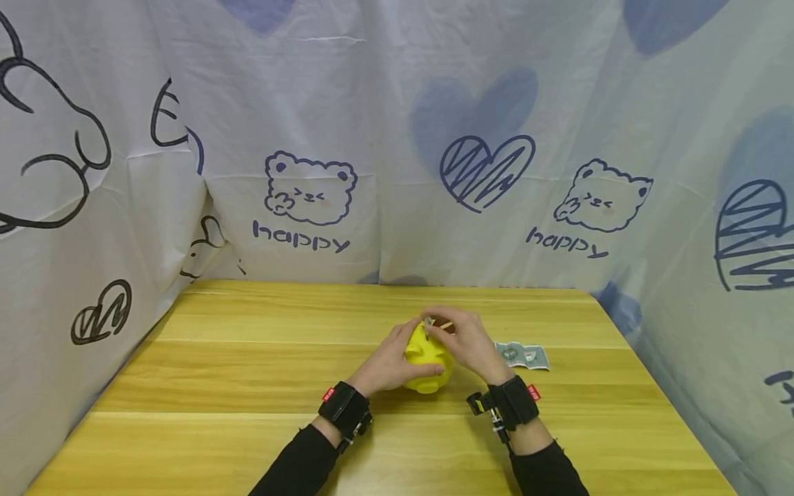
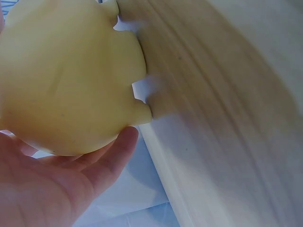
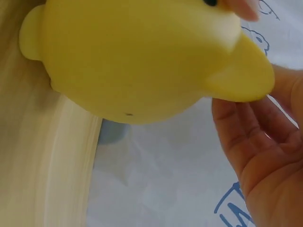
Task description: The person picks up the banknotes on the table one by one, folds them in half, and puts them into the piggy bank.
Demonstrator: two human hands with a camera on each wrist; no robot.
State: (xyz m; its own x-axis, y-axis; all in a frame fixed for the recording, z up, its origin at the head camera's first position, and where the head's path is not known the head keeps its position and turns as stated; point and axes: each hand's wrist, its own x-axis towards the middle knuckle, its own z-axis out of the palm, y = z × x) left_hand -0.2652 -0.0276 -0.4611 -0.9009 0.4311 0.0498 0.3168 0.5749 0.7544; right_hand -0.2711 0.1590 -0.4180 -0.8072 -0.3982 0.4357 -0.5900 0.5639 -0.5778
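White fabric sheets (image 1: pixel 384 83) hang beyond both hands and off to either side, printed with bears, hearts and the word "happy". Wood-grain table (image 1: pixel 248 372) under the hands, running out past them left, right and far side.

Yellow animal-shaped bank (image 1: pixel 424 351) sits between the two hands, feet down toward the tabletop. Left hand (image 1: pixel 392 362) has it from the left: fingers wrapped round the far-left side, thumb across the side nearest the person. Grip is about as wide as the bank's body.

Right hand (image 1: pixel 468 341) is over the bank's top right, thumb and index nearly closed, pinching a small grey-green folded slip (image 1: pixel 428 322) at the top of the bank. How far in it sits: can't tell, fingers cover most of it. Right wrist view has the right fingers right by an ear-like flap (image 3: pixel 244 73); can't tell if they touch it.

One banknote (image 1: pixel 524 355), greenish, lies flat just right of the right hand, partly hidden by it.

Black wrist straps (image 1: pixel 344 411) on both wrists, red tag on each. Black sleeves (image 1: pixel 294 465) behind those, toward the person.
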